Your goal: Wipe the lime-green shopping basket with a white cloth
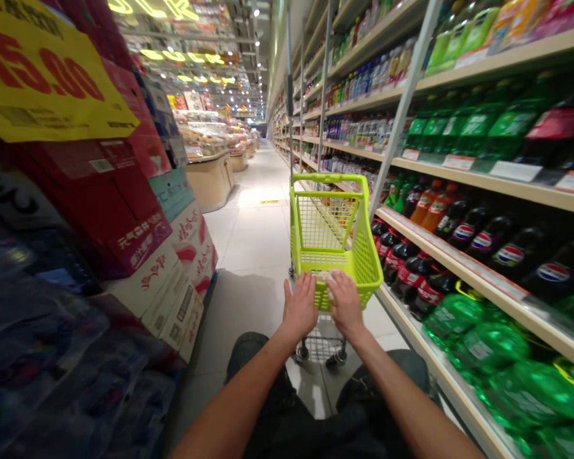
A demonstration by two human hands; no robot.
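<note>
A small lime-green shopping cart [337,255] stands in the aisle just ahead of me, its wire basket showing nothing inside. Both my hands rest on its near rim. My left hand [300,307] lies on the left part of the rim with its fingers hooked over the edge. My right hand [345,303] sits right beside it, fingers curled over the rim by a small whitish patch [325,277]. My forearms reach forward from the bottom of the view above my dark trousers [310,427].
Shelves of soft-drink bottles [478,242] run close along the right, green bottles [488,350] lowest. Stacked red and white cartons [138,248] with a yellow price sign [43,76] crowd the left. The pale tiled aisle [258,223] runs ahead toward display counters [210,178].
</note>
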